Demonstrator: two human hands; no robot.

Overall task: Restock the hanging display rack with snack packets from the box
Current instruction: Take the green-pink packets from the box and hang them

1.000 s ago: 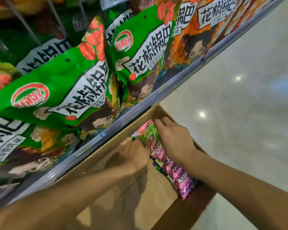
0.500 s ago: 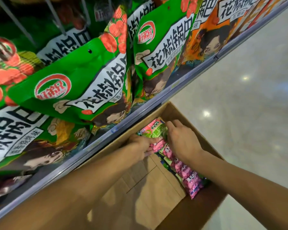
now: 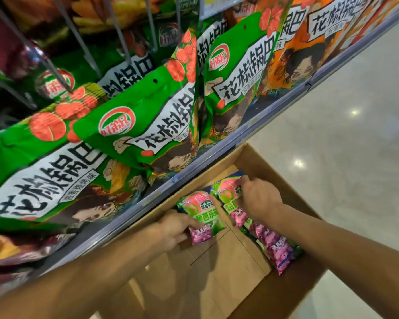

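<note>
Both my hands reach into an open cardboard box (image 3: 260, 157) on the floor below the rack. My left hand (image 3: 173, 229) grips a pink and green snack packet (image 3: 199, 212), lifted off the row. My right hand (image 3: 258, 199) pinches the top of a second pink and green packet (image 3: 226, 189) at the far end of the box. More pink packets (image 3: 274, 245) lie in a row along the box's right wall. Above, the hanging display rack holds large green snack bags (image 3: 148, 125) on metal pegs (image 3: 62, 81).
A grey shelf rail (image 3: 217, 155) runs diagonally just above the box. Orange snack bags (image 3: 309, 49) hang further right on the rack. Shiny pale floor tiles (image 3: 343, 146) spread to the right. The near part of the box floor (image 3: 217, 272) is bare cardboard.
My left hand has pulled one packet away from the row, toward the left. My right hand has moved to the far end and taken hold of another packet.
</note>
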